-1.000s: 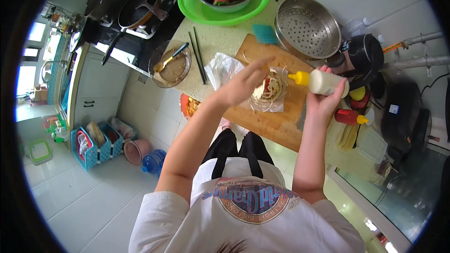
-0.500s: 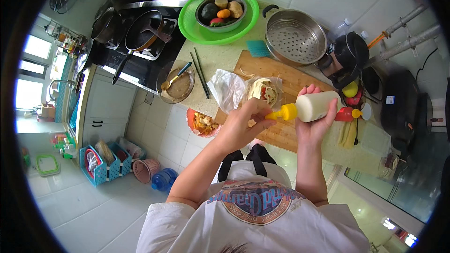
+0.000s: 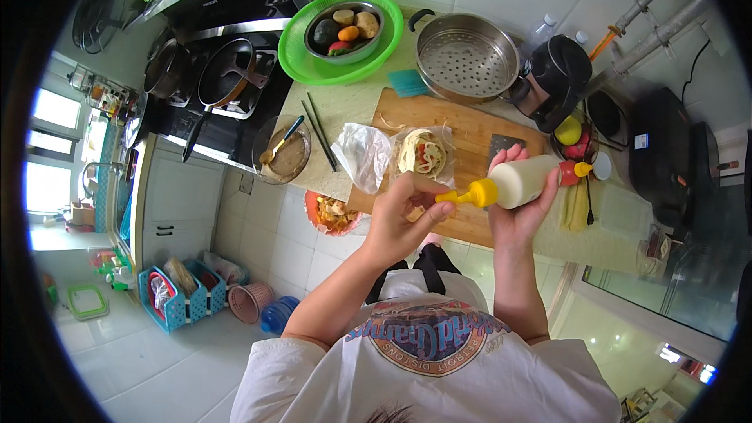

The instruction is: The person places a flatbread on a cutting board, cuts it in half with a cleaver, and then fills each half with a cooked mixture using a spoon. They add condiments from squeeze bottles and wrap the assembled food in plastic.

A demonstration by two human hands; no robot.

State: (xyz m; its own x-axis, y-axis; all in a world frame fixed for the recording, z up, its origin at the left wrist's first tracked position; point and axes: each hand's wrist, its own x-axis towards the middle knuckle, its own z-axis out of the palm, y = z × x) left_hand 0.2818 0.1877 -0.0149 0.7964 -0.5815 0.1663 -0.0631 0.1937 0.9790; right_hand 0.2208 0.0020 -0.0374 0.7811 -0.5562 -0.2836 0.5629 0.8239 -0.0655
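Note:
A squeeze bottle (image 3: pixel 523 180) with pale contents and a yellow nozzle cap (image 3: pixel 482 192) lies nearly level in my right hand (image 3: pixel 517 215), whose fingers wrap round its body. My left hand (image 3: pixel 399 215) pinches the small yellow tip of the nozzle between thumb and index finger. Just beyond the hands, a flatbread (image 3: pixel 410 155) topped with shredded filling and a red sauce or vegetable rests on clear film on the wooden cutting board (image 3: pixel 462 129). Left of it lies a crumpled white plastic bag (image 3: pixel 362 155). A dark flat blade-like thing (image 3: pixel 507 142) shows partly behind my right hand.
A glass bowl (image 3: pixel 278 158) with a brush and green chopsticks (image 3: pixel 319 129) are at the left. Farther back stand a green basket (image 3: pixel 290 63) of vegetables, a steamer pot (image 3: pixel 466 55) and a frying pan (image 3: pixel 225 70). A red bottle (image 3: pixel 570 174) stands right of my right hand.
The view has shifted, so the counter things sit farther left and lower. Both hands keep their hold on the bottle and its nozzle tip. The dark blade-like thing now shows.

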